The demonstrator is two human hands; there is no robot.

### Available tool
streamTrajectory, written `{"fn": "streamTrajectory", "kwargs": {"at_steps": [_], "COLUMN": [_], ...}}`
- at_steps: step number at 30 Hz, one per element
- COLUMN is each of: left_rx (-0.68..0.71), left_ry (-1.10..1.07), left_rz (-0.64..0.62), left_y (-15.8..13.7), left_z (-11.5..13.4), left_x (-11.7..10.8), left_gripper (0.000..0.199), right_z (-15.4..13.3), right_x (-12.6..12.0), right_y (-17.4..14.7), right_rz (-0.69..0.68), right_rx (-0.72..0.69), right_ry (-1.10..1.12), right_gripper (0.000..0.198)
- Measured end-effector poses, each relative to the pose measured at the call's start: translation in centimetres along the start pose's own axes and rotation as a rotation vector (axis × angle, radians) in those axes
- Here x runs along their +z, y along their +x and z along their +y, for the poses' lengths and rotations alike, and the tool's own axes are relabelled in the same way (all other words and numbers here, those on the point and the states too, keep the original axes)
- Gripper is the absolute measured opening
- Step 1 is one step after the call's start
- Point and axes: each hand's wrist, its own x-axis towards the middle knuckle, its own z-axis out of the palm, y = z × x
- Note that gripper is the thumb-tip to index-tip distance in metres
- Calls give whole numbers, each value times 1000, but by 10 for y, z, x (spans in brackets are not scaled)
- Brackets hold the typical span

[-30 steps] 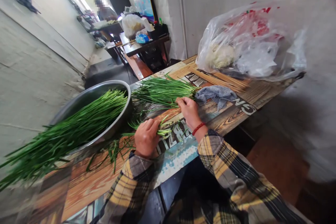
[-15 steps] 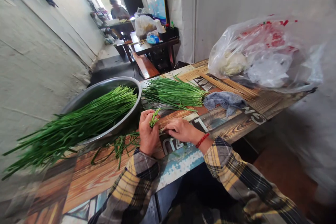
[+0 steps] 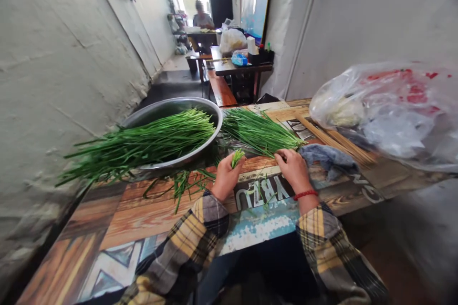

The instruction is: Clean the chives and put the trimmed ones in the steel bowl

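My left hand (image 3: 226,178) is closed around a small bunch of garlic chives (image 3: 237,156), whose pale stem ends poke up above the fist. At the near edge of a loose pile of garlic chives (image 3: 259,129), my right hand (image 3: 292,169) pinches the end of a stalk between thumb and fingers. To the left, a large metal basin (image 3: 211,145) holds a thick heap of chives (image 3: 161,138), their green tips hanging over its rim. Trimmed bits of leaf (image 3: 182,186) lie scattered on the table beside my left wrist.
A grey-blue rag (image 3: 329,158) and several wooden sticks (image 3: 334,140) lie right of the pile. A clear plastic bag (image 3: 397,114) fills the table's right end. Farther back, a person (image 3: 203,19) sits beyond another table (image 3: 243,67) with bags on it.
My right hand has moved away from my left, over to the stem ends of the pile, and closed on a stalk. The left still grips its bunch. The camera view has turned left.
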Motion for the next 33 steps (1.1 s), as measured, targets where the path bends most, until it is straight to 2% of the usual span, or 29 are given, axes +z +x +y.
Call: {"fn": "streamTrajectory", "kwargs": {"at_steps": [3,8,11,14,17,20,23,26,28,31,33], "left_rx": [16,105,185,188,144,143,151,130,119,119,129], "left_ry": [-27,25,150,287,416,446,427,418,422,443,463], "left_rz": [6,20,-61,-149,-184,-177,-171,-161,-149,-151,-172], "left_y": [-1,-3,-6,-9,-10,-8,-7,-6,-6,-5,-5], "left_z": [-1,5,7,5,3,0,-2,-3,-4,-5,-6], "left_x": [-1,-3,-4,-5,-5,-7,-8,-8,-8,-8,-8], "left_gripper": [27,26,19,18,15,25,25,25,23,21,21], "right_z": [-1,-20,-35,-48,-55,-50,-34,-14,-5,-4,-13], "right_x": [6,15,15,14,14,15,16,13,7,-4,-9], "right_y": [-3,-8,-16,-24,-29,-29,-27,-25,-27,-33,-36], "right_rz": [-36,-87,-90,-66,-23,49,147,278,290,72,-4], "right_rx": [-43,-168,-256,-303,-250,-31,197,316,323,172,39], "right_ry": [-43,267,343,355,386,440,560,653,639,531,438], "right_gripper": [18,18,16,14,16,24,32,35,35,34,35]}}
